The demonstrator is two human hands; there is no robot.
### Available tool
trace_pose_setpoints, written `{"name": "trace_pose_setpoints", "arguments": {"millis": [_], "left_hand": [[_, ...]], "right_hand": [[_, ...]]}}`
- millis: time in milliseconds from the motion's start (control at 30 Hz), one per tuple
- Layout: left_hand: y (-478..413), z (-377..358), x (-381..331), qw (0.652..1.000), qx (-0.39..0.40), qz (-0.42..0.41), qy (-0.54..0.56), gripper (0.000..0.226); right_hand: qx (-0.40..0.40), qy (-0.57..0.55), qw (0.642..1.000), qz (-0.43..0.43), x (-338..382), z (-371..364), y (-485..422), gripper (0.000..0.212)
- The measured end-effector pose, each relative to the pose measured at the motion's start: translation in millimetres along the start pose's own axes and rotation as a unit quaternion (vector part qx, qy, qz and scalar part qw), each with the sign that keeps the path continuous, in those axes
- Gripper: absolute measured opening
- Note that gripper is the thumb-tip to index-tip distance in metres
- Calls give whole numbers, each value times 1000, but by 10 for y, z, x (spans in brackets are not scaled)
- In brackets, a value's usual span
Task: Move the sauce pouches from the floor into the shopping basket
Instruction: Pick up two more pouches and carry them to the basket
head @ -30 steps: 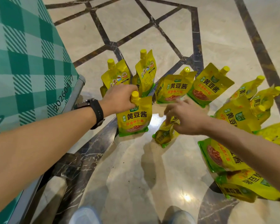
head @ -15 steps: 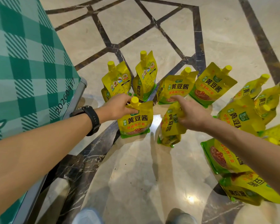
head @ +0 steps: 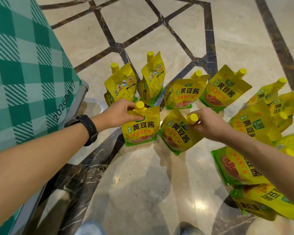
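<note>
Left hand and right hand reach forward, fingers pinching.

sauce pouches — 黄豆酱, 超值两斤装 beneath, checked cloth — 20260417 near its edge

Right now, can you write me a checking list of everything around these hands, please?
Surface: marble floor, beige with dark bands, shiny.
Job's things: upright sauce pouch and tilted sauce pouch, both held; four standing pouches behind them; lying pouches heaped at the right; shopping basket not seen.
Clutter: nothing seen.
Hands: left hand grips the upright pouch at its top by the cap; right hand pinches the tilted pouch's spout.
Cables: nothing seen.
Surroundings: green checked cloth on the left; black wristwatch on the left wrist; shoes at the bottom edge.
</note>
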State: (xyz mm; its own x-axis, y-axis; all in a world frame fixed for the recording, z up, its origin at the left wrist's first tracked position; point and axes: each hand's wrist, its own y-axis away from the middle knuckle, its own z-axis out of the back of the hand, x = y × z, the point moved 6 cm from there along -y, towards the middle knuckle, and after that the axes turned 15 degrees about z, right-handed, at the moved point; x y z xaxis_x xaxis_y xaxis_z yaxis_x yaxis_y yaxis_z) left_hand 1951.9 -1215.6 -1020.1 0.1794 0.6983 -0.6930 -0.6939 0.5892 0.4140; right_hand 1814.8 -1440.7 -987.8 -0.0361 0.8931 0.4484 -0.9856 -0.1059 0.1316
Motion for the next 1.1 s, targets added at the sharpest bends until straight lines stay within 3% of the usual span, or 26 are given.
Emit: {"name": "trace_pose_setpoints", "arguments": {"millis": [167, 300, 467, 600, 767, 1100], "left_hand": [[-28, -24, 0, 1000, -13, 0, 21, 18], [-18, -17, 37, 994, 6, 17, 106, 20], [45, -38, 247, 972, 47, 81, 217, 29], [112, -141, 533, 975, 74, 110, 179, 38], [186, -350, 696, 987, 66, 109, 94, 81], [122, -346, 701, 989, 19, 101, 108, 71]], "right_hand": [[12, 72, 996, 47, 0, 81, -29, 15], [-15, -43, 999, -6, -142, 91, -30, 23], [-33, -96, 993, -53, -226, -12, 65, 14], [-45, -122, 989, -71, -259, -35, 73, 16], [-59, -125, 985, -102, -338, -59, 127, 25], [-50, -178, 975, -121, -384, -96, 152, 24]]}}
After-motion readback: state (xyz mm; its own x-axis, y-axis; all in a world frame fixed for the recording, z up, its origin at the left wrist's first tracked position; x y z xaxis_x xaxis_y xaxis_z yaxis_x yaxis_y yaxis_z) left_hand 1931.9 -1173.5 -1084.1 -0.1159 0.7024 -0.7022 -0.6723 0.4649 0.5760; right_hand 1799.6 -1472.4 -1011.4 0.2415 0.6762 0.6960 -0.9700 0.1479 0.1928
